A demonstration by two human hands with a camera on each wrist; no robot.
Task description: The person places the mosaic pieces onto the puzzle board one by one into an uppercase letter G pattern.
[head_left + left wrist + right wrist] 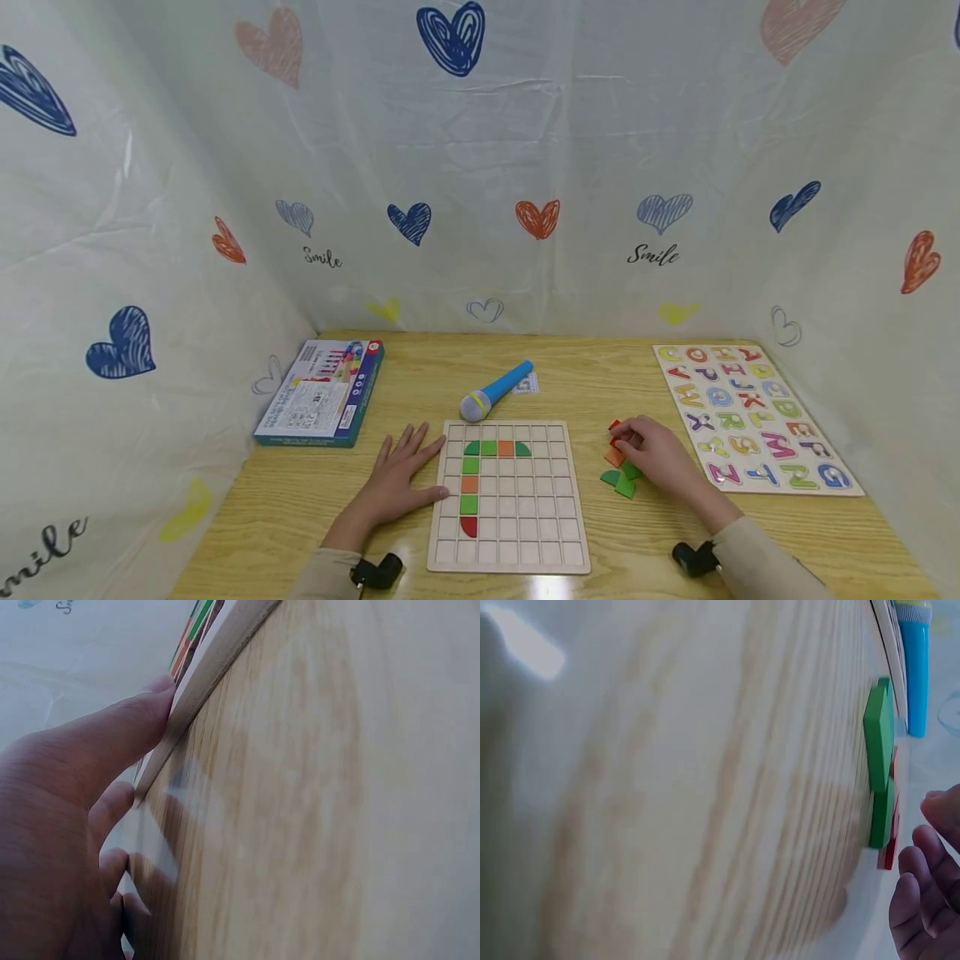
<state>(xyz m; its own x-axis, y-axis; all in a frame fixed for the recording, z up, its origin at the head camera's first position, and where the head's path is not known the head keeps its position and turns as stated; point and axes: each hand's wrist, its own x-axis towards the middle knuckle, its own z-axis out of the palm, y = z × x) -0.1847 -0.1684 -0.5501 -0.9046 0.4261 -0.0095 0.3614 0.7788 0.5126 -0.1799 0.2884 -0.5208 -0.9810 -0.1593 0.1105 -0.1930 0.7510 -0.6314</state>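
Note:
A pale wooden grid board lies on the table with coloured pieces set in a row and a column. The column ends in a red rounded piece. My left hand rests flat with fingers spread, its thumb and fingertips at the board's left edge. In the left wrist view the thumb presses against that edge. My right hand is over a small pile of loose red, orange and green pieces, fingertips right at the red ones. In the right wrist view, its fingers are bent, with nothing visible between thumb and fingertips.
Behind the board lies a blue toy microphone beside a small printed card. A boxed set is at the back left. To the right is an alphabet puzzle board. A heart-printed curtain encloses the table.

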